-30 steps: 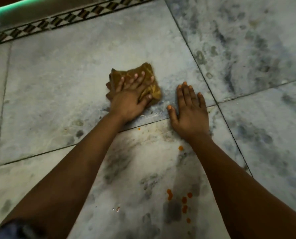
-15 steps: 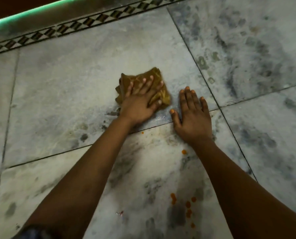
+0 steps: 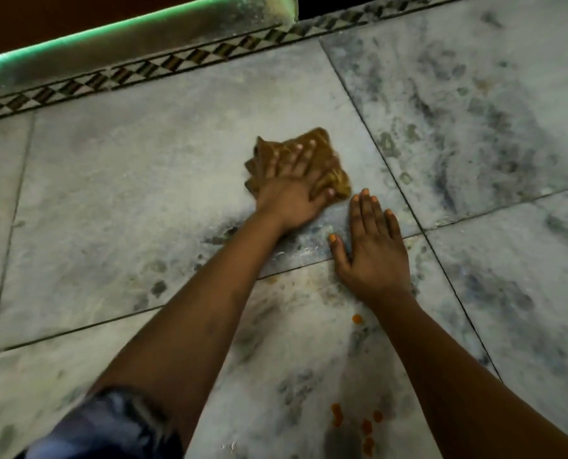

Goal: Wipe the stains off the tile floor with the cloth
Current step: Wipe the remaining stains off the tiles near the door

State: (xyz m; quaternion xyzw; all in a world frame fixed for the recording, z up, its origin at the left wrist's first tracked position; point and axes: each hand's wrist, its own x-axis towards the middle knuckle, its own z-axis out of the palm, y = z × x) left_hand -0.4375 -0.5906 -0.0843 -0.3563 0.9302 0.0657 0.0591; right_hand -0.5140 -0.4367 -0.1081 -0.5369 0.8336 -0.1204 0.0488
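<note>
A folded brown cloth (image 3: 333, 173) lies on the grey marble tile floor (image 3: 127, 200). My left hand (image 3: 292, 190) presses flat on top of the cloth with fingers spread and straight. Just to its right, my right hand (image 3: 372, 253) rests palm-down on the floor across a tile joint, fingers straight, holding nothing. Several orange stains (image 3: 355, 422) dot the tile nearer me, between my forearms, and one orange spot (image 3: 357, 318) sits just below my right wrist. Dark smudges (image 3: 223, 231) mark the tile beside my left wrist.
A patterned border strip (image 3: 176, 64) runs along the far edge of the floor, with a green-lit step (image 3: 117, 28) behind it. Dark grout lines (image 3: 391, 183) cross the floor. A blue-grey sleeve (image 3: 110, 425) shows at the bottom left.
My left hand has slid the cloth slightly to the right, closer to my right hand, which stays planted on the floor. The view has shifted a little.
</note>
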